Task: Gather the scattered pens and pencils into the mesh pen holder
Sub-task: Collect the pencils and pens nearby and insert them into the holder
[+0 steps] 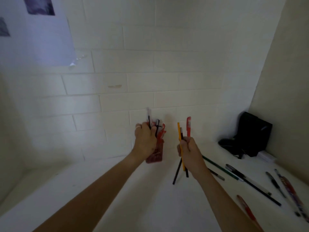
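A red mesh pen holder (155, 157) stands on the white table near the back wall, with several pens sticking out of its top. My left hand (145, 139) is wrapped around the holder's upper part and the pens in it. To its right, my right hand (189, 150) is raised above the table and closed on a bundle of pens and pencils (182, 136): a red pen, a yellow pencil and black ones. Several loose pens and pencils (247, 180) lie scattered on the table at the right, among them a green pencil (215, 164) and a red pen (247, 208).
The white table (133, 190) meets a white brick wall behind and a side wall at the right. A black bag (250, 136) sits in the back right corner. A sheet of paper (36, 30) hangs on the wall at upper left.
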`<control>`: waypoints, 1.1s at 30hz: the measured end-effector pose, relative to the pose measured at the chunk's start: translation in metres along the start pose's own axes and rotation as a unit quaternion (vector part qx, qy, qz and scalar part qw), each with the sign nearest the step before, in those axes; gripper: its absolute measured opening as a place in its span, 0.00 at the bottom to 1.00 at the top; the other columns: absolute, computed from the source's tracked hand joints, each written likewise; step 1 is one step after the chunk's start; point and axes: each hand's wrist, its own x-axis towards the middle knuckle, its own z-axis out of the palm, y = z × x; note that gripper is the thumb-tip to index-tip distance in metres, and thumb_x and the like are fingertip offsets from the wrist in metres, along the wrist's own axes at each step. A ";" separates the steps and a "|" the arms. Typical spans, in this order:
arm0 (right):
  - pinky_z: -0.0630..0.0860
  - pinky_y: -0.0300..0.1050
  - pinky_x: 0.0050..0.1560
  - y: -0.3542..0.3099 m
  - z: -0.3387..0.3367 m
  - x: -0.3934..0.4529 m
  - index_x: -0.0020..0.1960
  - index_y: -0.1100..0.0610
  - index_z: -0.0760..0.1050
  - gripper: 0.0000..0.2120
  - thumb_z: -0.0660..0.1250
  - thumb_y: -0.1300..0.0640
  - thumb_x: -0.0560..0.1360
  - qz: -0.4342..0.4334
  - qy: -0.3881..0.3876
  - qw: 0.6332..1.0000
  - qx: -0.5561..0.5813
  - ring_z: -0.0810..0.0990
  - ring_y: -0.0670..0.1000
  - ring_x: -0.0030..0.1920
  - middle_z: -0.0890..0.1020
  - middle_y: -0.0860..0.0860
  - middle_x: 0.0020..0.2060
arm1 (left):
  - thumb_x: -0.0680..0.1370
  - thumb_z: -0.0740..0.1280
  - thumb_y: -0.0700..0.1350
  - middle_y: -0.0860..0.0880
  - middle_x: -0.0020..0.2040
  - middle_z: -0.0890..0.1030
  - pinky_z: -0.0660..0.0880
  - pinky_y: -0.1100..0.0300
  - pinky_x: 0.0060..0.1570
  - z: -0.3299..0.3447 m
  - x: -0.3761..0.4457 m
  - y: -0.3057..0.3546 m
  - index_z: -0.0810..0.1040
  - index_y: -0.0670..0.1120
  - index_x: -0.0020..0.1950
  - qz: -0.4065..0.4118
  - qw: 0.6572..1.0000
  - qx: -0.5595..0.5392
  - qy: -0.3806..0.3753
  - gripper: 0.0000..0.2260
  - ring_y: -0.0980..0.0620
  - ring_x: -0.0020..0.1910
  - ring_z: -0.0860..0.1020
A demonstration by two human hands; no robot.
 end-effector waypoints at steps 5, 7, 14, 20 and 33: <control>0.74 0.36 0.43 -0.015 0.012 0.013 0.53 0.57 0.68 0.07 0.53 0.57 0.85 -0.036 0.084 0.990 0.106 0.76 0.44 0.36 0.77 0.50 0.37 | 0.83 0.59 0.44 0.38 0.55 0.73 0.75 0.51 0.58 -0.004 0.044 -0.012 0.75 0.34 0.55 0.004 1.000 -0.011 -0.014 0.13 0.40 0.55 0.76; 0.75 0.32 0.41 -0.021 0.016 0.018 0.53 0.55 0.67 0.06 0.53 0.57 0.85 -0.039 0.109 0.984 0.135 0.78 0.44 0.37 0.78 0.49 0.38 | 0.82 0.62 0.45 0.36 0.52 0.76 0.75 0.53 0.50 0.000 0.053 -0.020 0.75 0.36 0.50 0.010 0.999 0.005 -0.040 0.11 0.40 0.51 0.78; 0.75 0.30 0.41 -0.042 0.025 0.035 0.55 0.55 0.65 0.05 0.52 0.57 0.85 -0.092 0.159 0.969 0.163 0.78 0.46 0.37 0.77 0.51 0.37 | 0.74 0.74 0.44 0.44 0.46 0.79 0.66 0.62 0.39 0.004 0.045 -0.039 0.77 0.39 0.50 0.069 0.989 0.075 -0.110 0.11 0.48 0.43 0.77; 0.77 0.38 0.41 -0.067 0.036 0.047 0.54 0.54 0.65 0.05 0.52 0.56 0.85 -0.117 0.192 0.952 0.206 0.76 0.47 0.37 0.77 0.47 0.36 | 0.71 0.75 0.40 0.42 0.49 0.82 0.77 0.55 0.47 0.005 0.042 -0.050 0.77 0.39 0.54 0.044 0.990 0.088 -0.101 0.14 0.47 0.46 0.79; 0.77 0.38 0.33 -0.059 0.089 0.056 0.58 0.55 0.62 0.05 0.52 0.55 0.85 -0.119 0.155 0.977 0.082 0.82 0.49 0.35 0.82 0.54 0.41 | 0.71 0.68 0.40 0.38 0.48 0.80 0.76 0.49 0.45 0.004 0.042 -0.064 0.78 0.37 0.50 0.075 0.990 0.086 -0.083 0.10 0.38 0.47 0.78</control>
